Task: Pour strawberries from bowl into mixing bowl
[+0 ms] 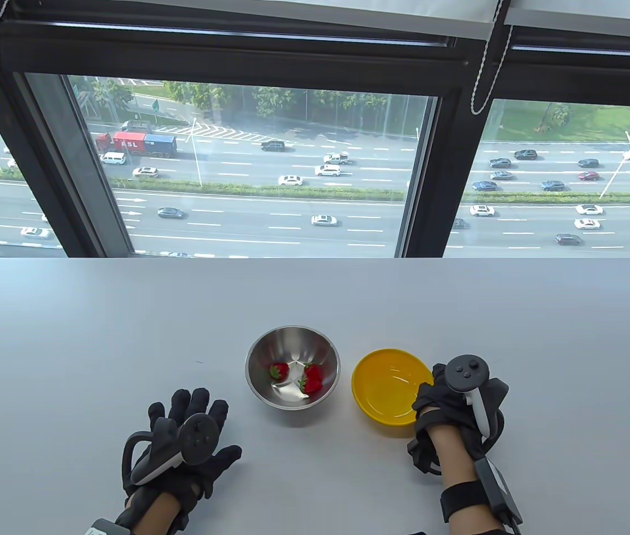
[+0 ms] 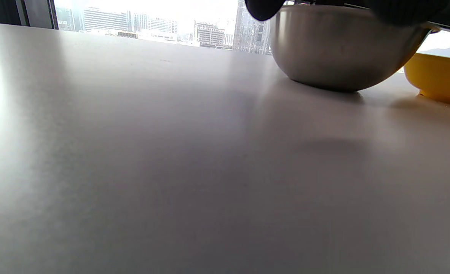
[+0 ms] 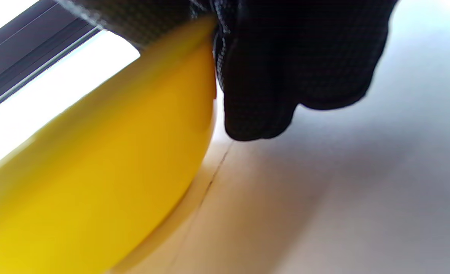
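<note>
The steel mixing bowl [image 1: 292, 330] stands at the table's middle with two or three red strawberries [image 1: 311, 378] in it. The yellow bowl [image 1: 387, 384] sits just right of it and looks empty. My right hand [image 1: 429, 393] grips the yellow bowl's right rim; in the right wrist view my gloved fingers [image 3: 286, 76] wrap that rim of the yellow bowl [image 3: 95, 171]. My left hand [image 1: 214, 432] rests flat on the table, fingers spread, left of the mixing bowl and apart from it. The left wrist view shows the mixing bowl [image 2: 339, 45] and the yellow bowl [image 2: 438, 76] behind it.
The white table [image 1: 125, 334] runs to a far edge below a large window [image 1: 237, 167]. Nothing else stands on it. A thin seam in the tabletop [image 3: 209, 179] shows under the yellow bowl.
</note>
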